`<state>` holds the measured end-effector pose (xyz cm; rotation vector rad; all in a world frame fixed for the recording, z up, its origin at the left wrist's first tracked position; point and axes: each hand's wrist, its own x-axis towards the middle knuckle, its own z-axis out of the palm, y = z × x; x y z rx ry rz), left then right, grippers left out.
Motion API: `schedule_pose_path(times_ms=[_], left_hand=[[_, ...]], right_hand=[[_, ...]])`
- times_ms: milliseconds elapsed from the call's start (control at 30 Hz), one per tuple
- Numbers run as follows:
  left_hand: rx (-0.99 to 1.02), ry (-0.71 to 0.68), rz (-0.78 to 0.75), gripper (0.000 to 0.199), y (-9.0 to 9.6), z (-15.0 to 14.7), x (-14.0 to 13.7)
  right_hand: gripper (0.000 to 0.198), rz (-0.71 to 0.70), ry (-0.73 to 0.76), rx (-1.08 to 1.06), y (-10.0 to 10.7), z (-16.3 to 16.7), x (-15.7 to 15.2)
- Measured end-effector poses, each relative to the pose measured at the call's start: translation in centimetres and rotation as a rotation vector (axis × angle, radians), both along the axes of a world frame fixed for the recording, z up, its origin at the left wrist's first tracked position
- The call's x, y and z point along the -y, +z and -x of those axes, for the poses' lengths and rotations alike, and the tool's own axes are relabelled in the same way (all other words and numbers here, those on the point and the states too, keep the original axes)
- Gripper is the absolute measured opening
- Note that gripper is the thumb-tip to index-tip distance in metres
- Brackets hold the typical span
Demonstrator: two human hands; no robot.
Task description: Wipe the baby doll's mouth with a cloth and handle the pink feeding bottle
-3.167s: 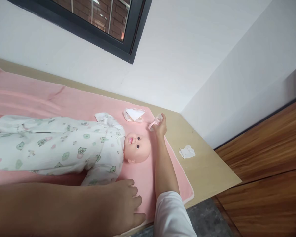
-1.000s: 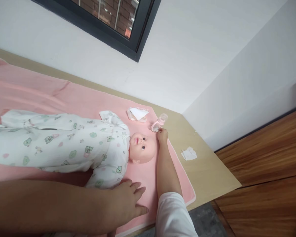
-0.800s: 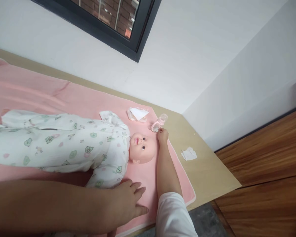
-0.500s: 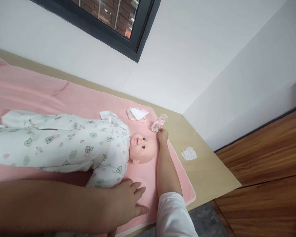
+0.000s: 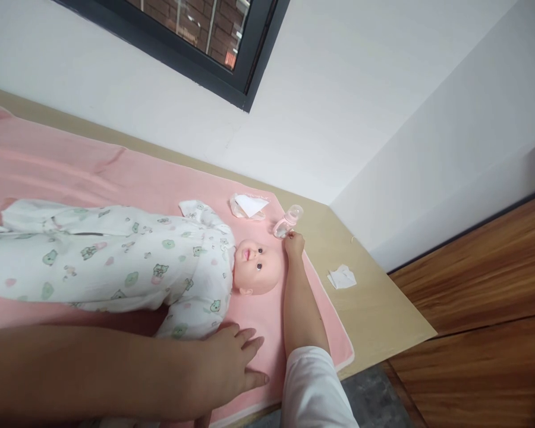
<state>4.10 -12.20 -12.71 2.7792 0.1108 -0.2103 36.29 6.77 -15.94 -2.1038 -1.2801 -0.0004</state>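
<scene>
A doll (image 5: 256, 270) with a bare head lies face up in a white patterned suit (image 5: 129, 255) on a pink blanket (image 5: 249, 333). My left hand (image 5: 229, 362) rests palm down on or just over the blanket, fingers spread, beside the doll's sleeve; it holds nothing. Past the doll's head, my right hand (image 5: 295, 245) is closed at the side of a clear baby bottle (image 5: 285, 223) with pink parts and a clear cap. Its fingertips meet the bottle low on its near side; the exact grip is partly hidden.
An opened pack of wipes (image 5: 248, 205) lies on the blanket near the bottle. A crumpled white tissue (image 5: 342, 277) is on the bare wooden tabletop (image 5: 378, 321). A white wall (image 5: 321, 119) with a dark-framed window (image 5: 245, 89) borders the far side; wood panels (image 5: 485, 285) stand at right.
</scene>
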Motion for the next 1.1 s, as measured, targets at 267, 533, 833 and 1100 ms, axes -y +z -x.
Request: schedule_pose_path(times_ms=[267, 533, 833, 1100], left_hand=[[-0.034, -0.056, 0.015, 0.125, 1.5, 0.5, 0.3], [-0.183, -0.080, -0.008, 0.125, 3.9, 0.2, 0.4], [-0.097, -0.073, -0.047, 0.128, 1.4, 0.3, 0.3], [-0.099, -0.093, -0.074, 0.134, 0.3, 0.0, 0.2]], right_hand=[[0.037, -0.039, -0.014, 0.011, 0.1, 0.1, 0.0], [0.035, -0.021, -0.002, 0.015, 0.1, 0.1, 0.0], [0.031, -0.019, 0.003, 0.026, 0.0, 0.1, -0.1], [0.033, 0.019, 0.004, 0.053, 0.1, 0.2, 0.0]])
